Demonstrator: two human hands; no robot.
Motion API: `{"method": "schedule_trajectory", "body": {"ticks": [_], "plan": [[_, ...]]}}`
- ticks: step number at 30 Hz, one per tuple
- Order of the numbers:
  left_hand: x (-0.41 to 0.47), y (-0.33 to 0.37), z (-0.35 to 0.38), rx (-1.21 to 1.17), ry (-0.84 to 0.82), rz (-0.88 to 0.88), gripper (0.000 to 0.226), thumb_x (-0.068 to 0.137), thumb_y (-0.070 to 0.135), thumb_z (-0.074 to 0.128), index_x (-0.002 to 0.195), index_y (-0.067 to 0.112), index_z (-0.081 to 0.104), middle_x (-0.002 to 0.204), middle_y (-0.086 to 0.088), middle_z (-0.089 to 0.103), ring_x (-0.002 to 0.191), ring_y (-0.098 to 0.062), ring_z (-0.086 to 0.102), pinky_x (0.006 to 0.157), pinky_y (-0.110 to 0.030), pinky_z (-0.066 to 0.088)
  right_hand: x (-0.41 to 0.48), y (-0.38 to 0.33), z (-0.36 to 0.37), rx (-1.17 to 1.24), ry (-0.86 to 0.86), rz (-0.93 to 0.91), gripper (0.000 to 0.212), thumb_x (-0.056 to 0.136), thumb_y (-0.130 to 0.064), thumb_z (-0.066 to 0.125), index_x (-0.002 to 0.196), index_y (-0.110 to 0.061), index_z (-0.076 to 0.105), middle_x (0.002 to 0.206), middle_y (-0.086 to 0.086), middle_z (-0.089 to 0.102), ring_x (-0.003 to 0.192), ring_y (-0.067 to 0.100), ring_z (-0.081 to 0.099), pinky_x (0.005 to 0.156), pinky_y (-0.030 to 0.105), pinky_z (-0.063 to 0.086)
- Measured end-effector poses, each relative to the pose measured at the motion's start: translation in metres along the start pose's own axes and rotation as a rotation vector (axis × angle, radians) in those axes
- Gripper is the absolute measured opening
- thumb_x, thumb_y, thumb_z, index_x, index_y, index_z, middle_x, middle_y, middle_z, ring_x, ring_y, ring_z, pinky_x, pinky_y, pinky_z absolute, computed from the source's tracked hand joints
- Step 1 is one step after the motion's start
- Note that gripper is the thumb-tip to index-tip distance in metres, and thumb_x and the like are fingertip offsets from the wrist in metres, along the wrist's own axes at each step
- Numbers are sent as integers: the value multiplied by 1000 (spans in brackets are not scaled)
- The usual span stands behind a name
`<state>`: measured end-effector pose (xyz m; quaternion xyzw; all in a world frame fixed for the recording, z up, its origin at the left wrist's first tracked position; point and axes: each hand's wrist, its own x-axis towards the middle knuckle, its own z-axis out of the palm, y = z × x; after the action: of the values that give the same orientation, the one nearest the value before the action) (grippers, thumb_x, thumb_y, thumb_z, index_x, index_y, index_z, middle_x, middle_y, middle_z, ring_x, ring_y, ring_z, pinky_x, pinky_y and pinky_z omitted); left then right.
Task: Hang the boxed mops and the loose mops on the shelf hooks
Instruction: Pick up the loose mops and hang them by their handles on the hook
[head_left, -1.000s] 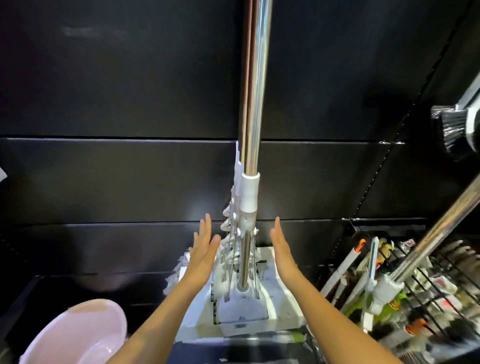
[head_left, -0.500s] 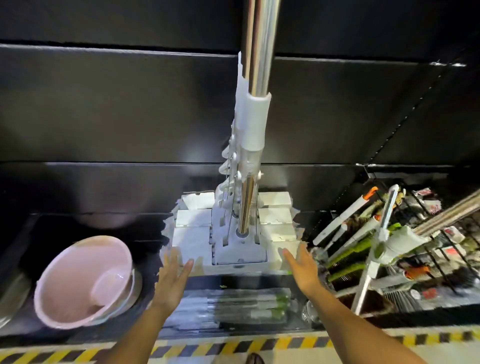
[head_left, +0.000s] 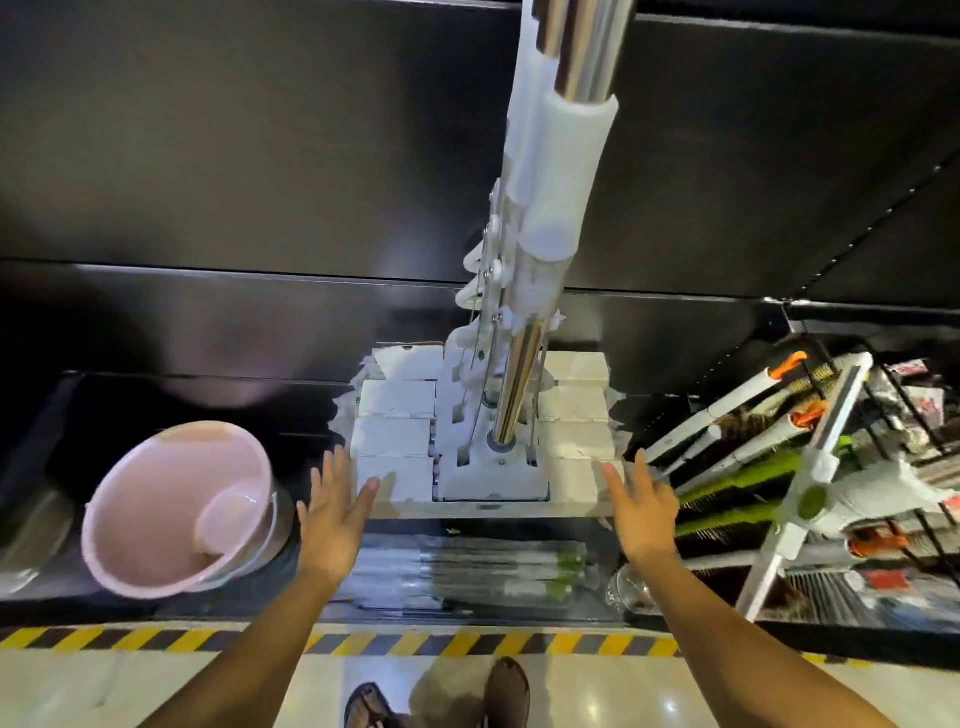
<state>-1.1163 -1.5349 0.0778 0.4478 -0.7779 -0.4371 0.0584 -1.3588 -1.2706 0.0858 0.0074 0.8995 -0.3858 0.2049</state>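
Note:
Several loose mops (head_left: 535, 270) with chrome poles and white sleeves hang in a row straight ahead, one behind another. Their flat white mop heads (head_left: 405, 431) stack up just above the bottom shelf. My left hand (head_left: 332, 512) is open with straight fingers at the left front corner of the nearest head. My right hand (head_left: 641, 512) is open at the right front corner; I cannot tell whether either touches it. Wrapped packs of mops (head_left: 498, 574) with green parts lie flat on the bottom shelf under the heads.
A pink basin (head_left: 182, 506) tilts on the bottom shelf at the left. White and green mops and brushes (head_left: 769, 447) crowd the wire rack on the right. A black back panel (head_left: 260, 156) rises behind. Yellow-black tape (head_left: 130, 642) marks the shelf edge above my sandalled feet (head_left: 441, 699).
The view has tilted down from the poles to the mop heads and floor. Both hands dropped from beside the pole sleeves to the front corners of the nearest mop head and spread wider.

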Motion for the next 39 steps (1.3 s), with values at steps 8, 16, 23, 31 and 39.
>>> {"method": "schedule_trajectory", "body": {"ticks": [8,16,23,31,39], "plan": [[40,20,3,-265,-77,-81,83,84,73,35,153,41,3,160,16,7,150,-11,-1,122,-46,-4,32,-26,15,96,-191,68,74,96,-56,44,156,-28,10,160,10,21,145,33,25,118,50,23],[33,24,2,-314,-76,-91,64,90,68,31,147,50,6,158,19,8,150,-13,-1,122,-48,-4,25,-27,24,104,-139,57,69,99,-49,41,156,-23,13,162,7,18,147,31,21,119,46,17],[57,40,-6,-375,14,-97,51,103,46,32,146,49,3,161,13,4,148,-12,-7,120,-46,-12,41,-38,15,101,-77,18,59,101,-46,38,154,-22,24,161,2,22,149,21,18,122,43,13],[78,50,2,-520,-53,-151,57,103,51,22,154,31,9,161,13,9,148,-8,7,121,-36,3,59,-51,28,229,-206,90,56,103,-48,29,154,-28,19,162,-6,18,148,18,18,120,36,10],[79,46,-2,-478,-100,-136,50,99,60,22,147,52,10,160,18,7,150,-12,1,121,-42,-6,53,-52,25,212,-228,94,56,103,-49,27,154,-30,16,162,-5,17,149,20,16,120,39,10]]}}
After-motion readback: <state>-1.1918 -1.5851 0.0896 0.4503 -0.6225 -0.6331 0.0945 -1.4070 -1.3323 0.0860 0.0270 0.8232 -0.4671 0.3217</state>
